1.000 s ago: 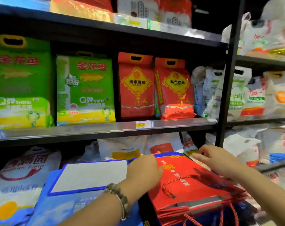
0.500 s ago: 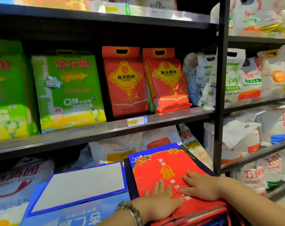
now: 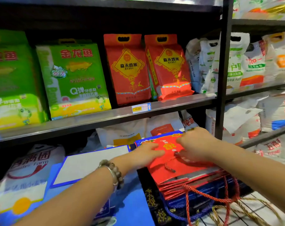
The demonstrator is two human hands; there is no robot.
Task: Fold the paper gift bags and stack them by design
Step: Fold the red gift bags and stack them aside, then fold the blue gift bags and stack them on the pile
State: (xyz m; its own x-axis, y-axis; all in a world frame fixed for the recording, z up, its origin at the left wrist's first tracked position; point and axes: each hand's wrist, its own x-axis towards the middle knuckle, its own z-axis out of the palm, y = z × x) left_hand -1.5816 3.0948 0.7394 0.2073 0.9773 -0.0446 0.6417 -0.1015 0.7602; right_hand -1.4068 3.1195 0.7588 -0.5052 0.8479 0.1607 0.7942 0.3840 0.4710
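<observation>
Shop shelving (image 3: 106, 118) fills the view, with packets of rice standing in rows on the middle board: green packets (image 3: 73, 79) from nine to ten o'clock, two red packets (image 3: 128, 69) near twelve, and white sacks (image 3: 236, 66) past the black post (image 3: 223, 62) toward two o'clock. Below, at about seven o'clock, a flattened blue gift bag (image 3: 92, 162) lies face up showing a white panel. It seems to be the start of its own pile, set apart from the red ones so the designs do not mix. Just right of it, the left hand (image 3: 146, 154), a bead bracelet (image 3: 112, 172) on its wrist, lies on the near left part of the red gift bag (image 3: 176, 168) with fingers straight and flat. It grips nothing, and most likely pins the paper so it cannot slide or spring open. That red bag lies at the centre of the view, on top of a pile of other flattened bags whose red and dark blue edges show beneath it. The right hand (image 3: 195, 144) sits over the bag's far right part, at roughly one o'clock from the left hand. Its fingers are bent, but it is blurred, so I cannot tell whether it pinches the paper or the handle, or only presses. Red and gold cord handles (image 3: 203, 193) hang from the pile's near end toward five o'clock, probably left loose so that the bags lie flat.
</observation>
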